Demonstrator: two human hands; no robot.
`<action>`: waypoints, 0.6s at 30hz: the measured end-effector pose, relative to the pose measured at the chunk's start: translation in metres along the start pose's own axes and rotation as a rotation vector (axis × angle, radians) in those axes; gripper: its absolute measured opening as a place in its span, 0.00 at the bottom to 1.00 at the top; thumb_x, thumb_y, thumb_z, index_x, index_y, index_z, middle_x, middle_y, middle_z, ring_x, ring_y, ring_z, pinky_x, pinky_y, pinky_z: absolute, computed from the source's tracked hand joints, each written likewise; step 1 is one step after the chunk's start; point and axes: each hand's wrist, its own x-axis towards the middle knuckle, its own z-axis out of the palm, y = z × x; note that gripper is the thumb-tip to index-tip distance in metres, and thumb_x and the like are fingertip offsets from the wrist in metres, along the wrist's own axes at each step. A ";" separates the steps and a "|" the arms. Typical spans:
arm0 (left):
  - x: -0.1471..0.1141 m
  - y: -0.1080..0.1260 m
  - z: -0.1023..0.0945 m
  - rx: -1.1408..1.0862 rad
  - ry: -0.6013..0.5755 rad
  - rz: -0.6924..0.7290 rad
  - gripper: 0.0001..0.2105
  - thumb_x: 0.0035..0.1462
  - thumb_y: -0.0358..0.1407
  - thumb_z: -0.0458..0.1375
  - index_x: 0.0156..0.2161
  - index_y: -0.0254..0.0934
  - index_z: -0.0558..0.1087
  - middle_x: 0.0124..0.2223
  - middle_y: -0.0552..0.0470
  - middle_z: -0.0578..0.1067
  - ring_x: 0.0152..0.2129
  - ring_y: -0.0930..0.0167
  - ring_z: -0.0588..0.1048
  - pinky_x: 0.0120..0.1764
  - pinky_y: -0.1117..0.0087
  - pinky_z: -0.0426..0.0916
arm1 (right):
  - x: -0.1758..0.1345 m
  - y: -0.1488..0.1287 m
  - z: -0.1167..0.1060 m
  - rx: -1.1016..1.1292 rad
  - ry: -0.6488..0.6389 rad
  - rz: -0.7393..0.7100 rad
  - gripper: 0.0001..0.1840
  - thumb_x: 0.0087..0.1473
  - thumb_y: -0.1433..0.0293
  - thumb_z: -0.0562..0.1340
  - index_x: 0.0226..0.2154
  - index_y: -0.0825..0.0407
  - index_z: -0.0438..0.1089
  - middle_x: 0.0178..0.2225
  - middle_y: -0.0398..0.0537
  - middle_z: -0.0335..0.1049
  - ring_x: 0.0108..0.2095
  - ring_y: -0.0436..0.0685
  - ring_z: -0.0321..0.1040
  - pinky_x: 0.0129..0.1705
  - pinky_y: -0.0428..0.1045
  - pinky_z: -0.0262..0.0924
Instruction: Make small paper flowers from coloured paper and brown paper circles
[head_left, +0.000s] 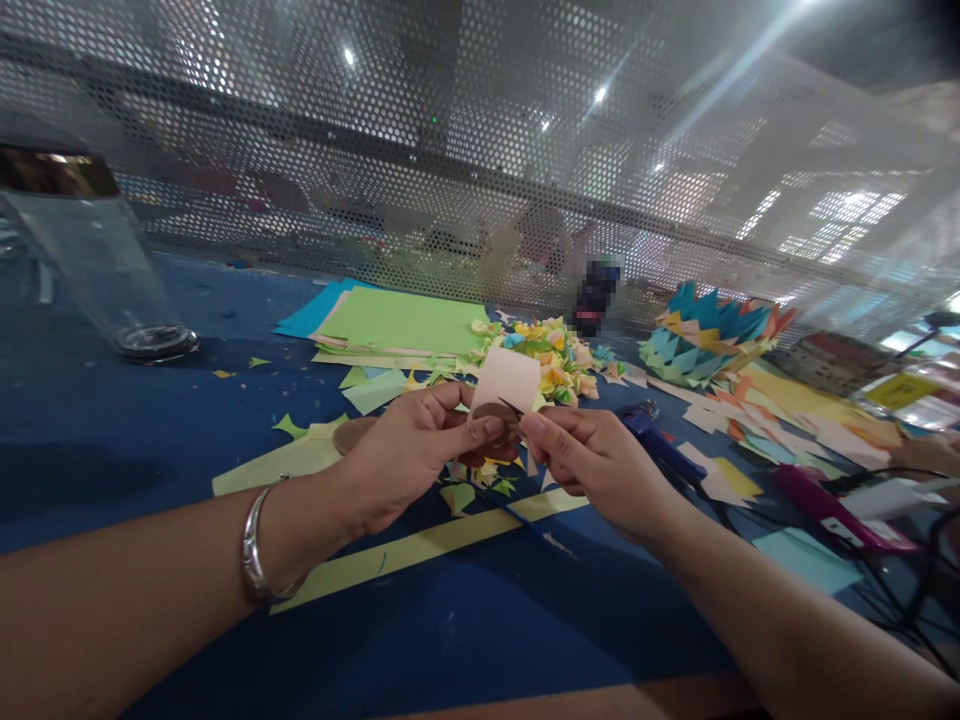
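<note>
While between both hands [409,445] [600,460], pale paper [510,376]

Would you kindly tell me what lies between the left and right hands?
Between the left hand and right hand, the head view shows pale paper, a brown piece and a dark pointed tip.

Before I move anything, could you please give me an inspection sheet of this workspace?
Surface: blue table, strewn with paper scraps.
Things in hand: pale paper piece, raised above the table.
Clutter: stacked sheets, a heap of folded pieces, a clear jar.
Hands: left hand pinches the paper; right hand at its lower edge, grip unclear.
Cables: black cables at right, near a magenta device.
Surroundings: perforated screen behind.
</note>
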 end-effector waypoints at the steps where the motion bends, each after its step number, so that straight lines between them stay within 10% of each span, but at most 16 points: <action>1: 0.000 0.000 0.000 0.000 0.001 -0.002 0.09 0.57 0.39 0.64 0.40 0.37 0.75 0.38 0.48 0.81 0.35 0.70 0.79 0.37 0.73 0.68 | 0.000 0.000 0.000 -0.002 0.002 -0.002 0.28 0.62 0.47 0.56 0.23 0.51 0.62 0.16 0.34 0.45 0.18 0.45 0.39 0.20 0.45 0.39; 18: 0.000 0.004 0.001 -0.036 0.000 -0.069 0.06 0.57 0.38 0.64 0.37 0.37 0.79 0.35 0.49 0.81 0.33 0.72 0.79 0.36 0.73 0.68 | 0.001 0.001 0.000 -0.005 0.000 0.014 0.28 0.62 0.47 0.56 0.23 0.51 0.60 0.15 0.33 0.43 0.17 0.45 0.38 0.20 0.45 0.38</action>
